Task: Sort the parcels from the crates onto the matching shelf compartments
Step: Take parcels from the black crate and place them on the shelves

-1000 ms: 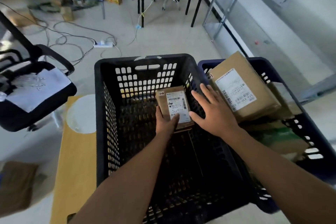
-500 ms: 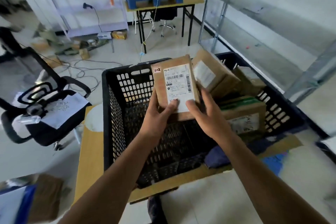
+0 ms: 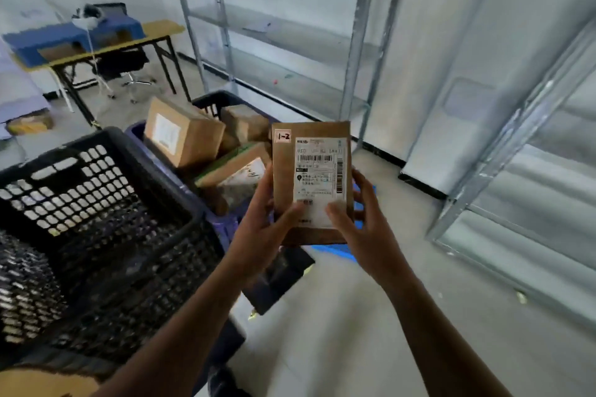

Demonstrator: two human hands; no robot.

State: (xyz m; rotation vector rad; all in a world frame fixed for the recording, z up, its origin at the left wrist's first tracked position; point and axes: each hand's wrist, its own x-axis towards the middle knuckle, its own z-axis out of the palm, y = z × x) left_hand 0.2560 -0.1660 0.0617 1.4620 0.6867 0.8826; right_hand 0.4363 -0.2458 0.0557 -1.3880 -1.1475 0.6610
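At three o'clock of the black plastic crate (image 3: pixel 80 190), the left hand (image 3: pixel 261 235) and right hand (image 3: pixel 364 229) clamp a flat brown cardboard parcel (image 3: pixel 311 182) upright, seemingly to read its "1-2" tag (image 3: pixel 282 136).

You have two crates: a black plastic lattice crate (image 3: pixel 96 190) and a dark blue plastic crate (image 3: pixel 211 99). Three brown cardboard boxes show in the blue one: a large box (image 3: pixel 190 135), a small box (image 3: pixel 245 124), a green-taped box (image 3: pixel 230 167). Add one flat brown labelled parcel (image 3: pixel 309 145).
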